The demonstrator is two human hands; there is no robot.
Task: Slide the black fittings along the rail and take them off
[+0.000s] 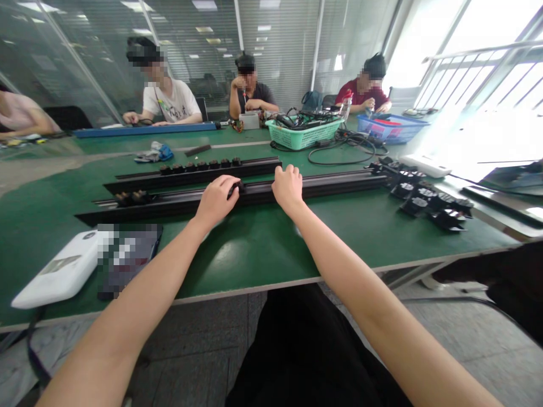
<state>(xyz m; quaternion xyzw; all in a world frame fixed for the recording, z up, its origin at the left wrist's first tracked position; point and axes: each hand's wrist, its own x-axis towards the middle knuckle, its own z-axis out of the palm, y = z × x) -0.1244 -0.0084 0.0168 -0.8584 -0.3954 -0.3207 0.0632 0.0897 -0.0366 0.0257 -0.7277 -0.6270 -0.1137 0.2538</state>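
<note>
A long black rail lies across the green table. My left hand is closed around a small black part at the rail's middle. On the rail a little further right, my right hand is closed with its fingers curled over the far edge; what they hold, if anything, is hidden. More black parts sit at the rail's left end. Behind it lies a second black rail with a row of several small black parts on it.
Several black parts are piled at the right. A white device and a phone lie front left. Further back are a green basket, a blue basket, cables and gloves. Several people sit opposite.
</note>
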